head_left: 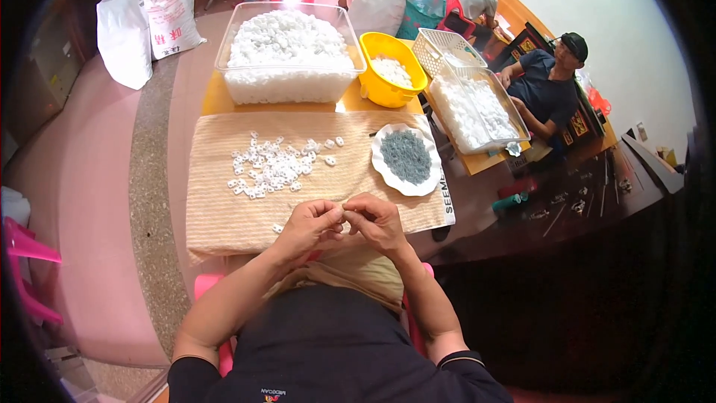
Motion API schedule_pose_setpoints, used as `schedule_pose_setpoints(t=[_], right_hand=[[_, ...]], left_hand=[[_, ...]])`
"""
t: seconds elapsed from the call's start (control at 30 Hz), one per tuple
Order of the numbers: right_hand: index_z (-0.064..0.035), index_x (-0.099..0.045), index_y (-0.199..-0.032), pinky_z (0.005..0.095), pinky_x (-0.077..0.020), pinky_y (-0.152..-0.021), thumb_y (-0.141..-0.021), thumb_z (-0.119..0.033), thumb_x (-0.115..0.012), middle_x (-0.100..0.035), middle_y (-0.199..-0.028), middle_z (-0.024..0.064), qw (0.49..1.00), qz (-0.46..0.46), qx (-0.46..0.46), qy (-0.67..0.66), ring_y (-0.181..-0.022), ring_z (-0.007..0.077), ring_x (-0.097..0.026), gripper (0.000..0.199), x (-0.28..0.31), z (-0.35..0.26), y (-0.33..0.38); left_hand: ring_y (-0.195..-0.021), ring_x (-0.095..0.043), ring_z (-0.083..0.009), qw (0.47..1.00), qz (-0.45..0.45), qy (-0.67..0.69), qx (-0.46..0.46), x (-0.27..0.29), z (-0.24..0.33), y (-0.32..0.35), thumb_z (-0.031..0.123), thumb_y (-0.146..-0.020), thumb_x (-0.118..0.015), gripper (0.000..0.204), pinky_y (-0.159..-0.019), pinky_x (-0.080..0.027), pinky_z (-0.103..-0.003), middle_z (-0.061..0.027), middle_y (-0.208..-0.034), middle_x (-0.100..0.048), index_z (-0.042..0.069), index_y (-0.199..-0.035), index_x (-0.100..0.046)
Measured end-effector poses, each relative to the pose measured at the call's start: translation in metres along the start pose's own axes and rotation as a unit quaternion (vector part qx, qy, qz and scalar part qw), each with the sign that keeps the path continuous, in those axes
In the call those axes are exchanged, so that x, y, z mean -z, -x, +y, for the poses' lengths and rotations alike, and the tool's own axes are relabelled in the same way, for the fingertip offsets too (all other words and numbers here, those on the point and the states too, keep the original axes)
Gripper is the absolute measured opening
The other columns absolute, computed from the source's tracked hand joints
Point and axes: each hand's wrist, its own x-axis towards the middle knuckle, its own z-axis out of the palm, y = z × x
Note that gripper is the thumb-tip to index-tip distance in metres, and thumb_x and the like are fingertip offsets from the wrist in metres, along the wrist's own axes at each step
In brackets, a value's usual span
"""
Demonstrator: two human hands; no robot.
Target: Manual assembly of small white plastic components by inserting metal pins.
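Observation:
My left hand (pixel 312 225) and my right hand (pixel 377 224) meet over the near edge of a tan striped towel (pixel 212 213). Thumbs and fingers of both are pinched together at one spot; what they hold is too small and covered to make out. Just beyond them lies a loose pile of small white plastic pieces with holes (pixel 272 168). A single white piece (pixel 277 228) rests beside my left hand. To the right of the pile, a white scalloped dish (pixel 382 176) holds many tiny grey-blue parts (pixel 406 157).
Behind the towel stand a large clear bin (pixel 291 86) heaped with white pieces and a yellow basin (pixel 380 95). Clear and white baskets (pixel 514 134) sit at right, near a seated person (pixel 541 82). White sacks (pixel 168 11) stand on the floor at far left, above a pink stool (pixel 30 269).

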Motion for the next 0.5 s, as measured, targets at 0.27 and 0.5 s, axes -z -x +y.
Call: schedule_pose_setpoints(t=[0.27, 0.5], right_hand=[[0.0029, -0.056, -0.098, 0.0236, -0.0491, -0.056, -0.09, 0.005, -0.052, -0.056, -0.088, 0.01, 0.975, 0.111, 0.161, 0.108, -0.063, 0.0122, -0.057, 0.009, 0.0, -0.049, 0.006], [-0.0092, -0.048, -0.091, 0.024, -0.0437, -0.052, -0.088, -0.026, -0.065, -0.051, -0.086, 0.004, 0.81, 0.231, 0.531, -0.093, -0.064, 0.0095, -0.051, 0.024, -0.025, -0.212, 0.039]], left_hand=[[-0.078, -0.061, -0.0105, 0.999, 0.009, 0.035, 0.002, -0.003, 0.001, -0.001, 0.014, -0.092, -0.062, 0.014, -0.073, -0.054, -0.025, -0.0022, -0.088, -0.062, 0.002, -0.1, -0.061], [-0.078, -0.063, -0.0127, 0.999, 0.021, 0.021, -0.016, 0.003, -0.007, 0.004, 0.007, -0.089, -0.064, 0.012, -0.073, -0.056, -0.027, -0.0045, -0.089, -0.063, 0.001, -0.099, -0.061]])
